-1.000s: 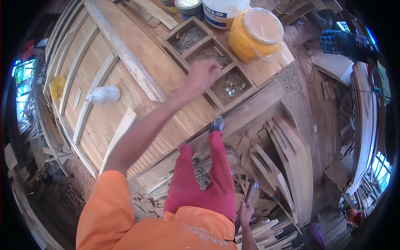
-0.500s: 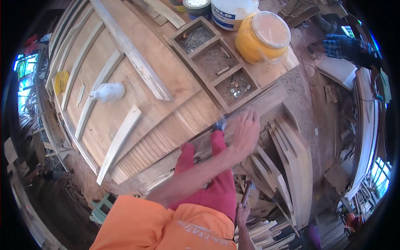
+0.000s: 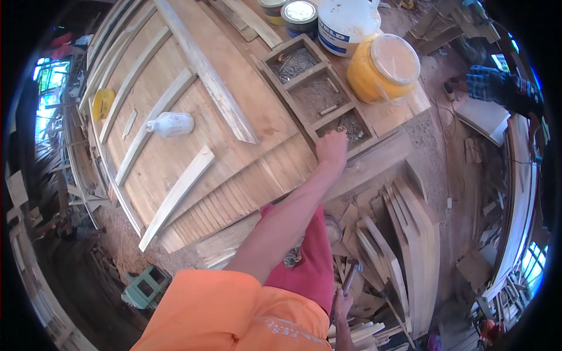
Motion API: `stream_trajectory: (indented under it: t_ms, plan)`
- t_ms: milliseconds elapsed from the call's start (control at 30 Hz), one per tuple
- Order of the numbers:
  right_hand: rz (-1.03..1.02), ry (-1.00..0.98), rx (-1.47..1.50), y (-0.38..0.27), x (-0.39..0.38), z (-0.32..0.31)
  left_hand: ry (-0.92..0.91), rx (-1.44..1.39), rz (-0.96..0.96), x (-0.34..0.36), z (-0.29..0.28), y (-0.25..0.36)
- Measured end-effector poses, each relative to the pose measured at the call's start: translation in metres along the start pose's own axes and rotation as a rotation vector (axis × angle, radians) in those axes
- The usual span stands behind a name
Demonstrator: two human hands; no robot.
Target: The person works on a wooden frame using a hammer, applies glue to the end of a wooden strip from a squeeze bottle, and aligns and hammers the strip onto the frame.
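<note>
My left hand [image 3: 332,148] is over the near compartment of a wooden nail tray [image 3: 316,124], its fingers curled closed and pointing down at the nails [image 3: 353,127]. The fingertips are hidden, so what they hold cannot be made out. Down by my right thigh, my right hand [image 3: 343,305] grips a hammer [image 3: 349,281], head upward. The tray stands on a large wooden panel [image 3: 266,114]; its far compartment holds more nails [image 3: 293,63], and the middle one a few small pieces. A white bottle [image 3: 174,124] lies left of it among curved wooden strips [image 3: 175,199].
A yellow tub [image 3: 380,70], a white bucket [image 3: 345,26] and paint cans [image 3: 299,17] stand behind the tray. Curved boards [image 3: 418,245] and wood scraps lie at my right. A green machine-like object [image 3: 146,286] is at lower left. Another person [image 3: 497,88] is at far right.
My left hand has moved forward from the air near the tray's front edge to its near compartment, and its fingers have curled. My right hand still holds the hammer low.
</note>
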State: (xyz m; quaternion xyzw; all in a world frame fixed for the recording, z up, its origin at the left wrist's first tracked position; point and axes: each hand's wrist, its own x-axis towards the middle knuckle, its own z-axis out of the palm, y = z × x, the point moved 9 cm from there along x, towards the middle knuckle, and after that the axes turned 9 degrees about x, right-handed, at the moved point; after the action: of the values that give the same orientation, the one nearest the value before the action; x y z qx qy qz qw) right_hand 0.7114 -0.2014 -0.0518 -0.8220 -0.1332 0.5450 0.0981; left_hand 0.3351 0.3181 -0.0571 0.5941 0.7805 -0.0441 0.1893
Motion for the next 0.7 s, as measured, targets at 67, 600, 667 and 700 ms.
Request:
stream_trajectory:
  t_ms: [67,600,667,700]
  plan:
    - [0.004,-0.021,-0.007,-0.007,0.0,0.005,-0.039,0.035,0.001,0.005,0.009,-0.006]
    - [0.072,0.017,-0.043,0.002,0.001,-0.02,-0.064,0.624,0.367,0.083,-0.033,-0.066]
    - [0.087,0.058,-0.078,0.003,-0.008,-0.029,-0.084,0.597,0.372,0.071,-0.046,-0.056]
    - [0.076,0.027,-0.021,-0.002,-0.006,-0.025,-0.081,0.599,0.364,0.071,-0.043,-0.065]
